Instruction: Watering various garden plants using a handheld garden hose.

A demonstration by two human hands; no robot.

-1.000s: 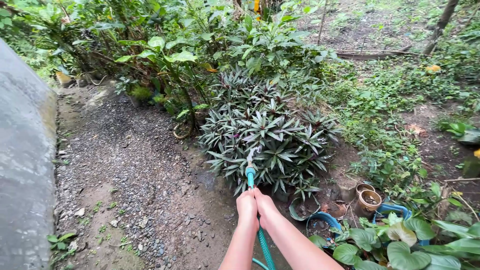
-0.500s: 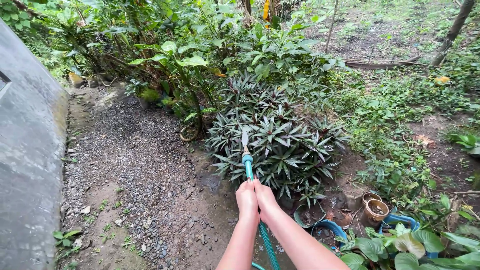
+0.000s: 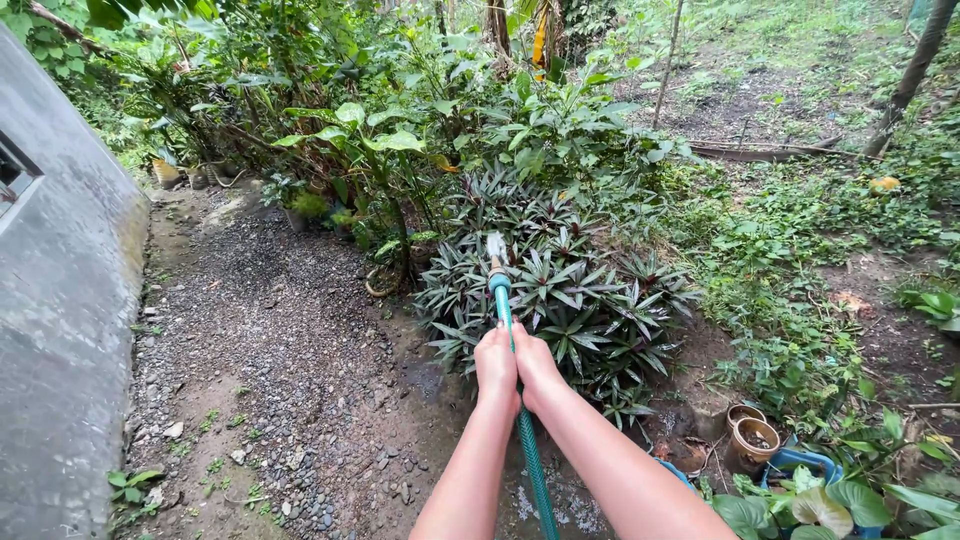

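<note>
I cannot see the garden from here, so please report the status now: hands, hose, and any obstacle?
Left hand and right hand both grip the green hose. Nozzle points at spiky purple-green plant. Nothing between them.

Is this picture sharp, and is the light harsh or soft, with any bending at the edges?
Head view: soft, even daylight, no hard shadows or glare; both hands and the hose are sharp, though the water at its tip is a small blur; the wall at the left edge leans and curves, a sign of a wide lens.
</note>
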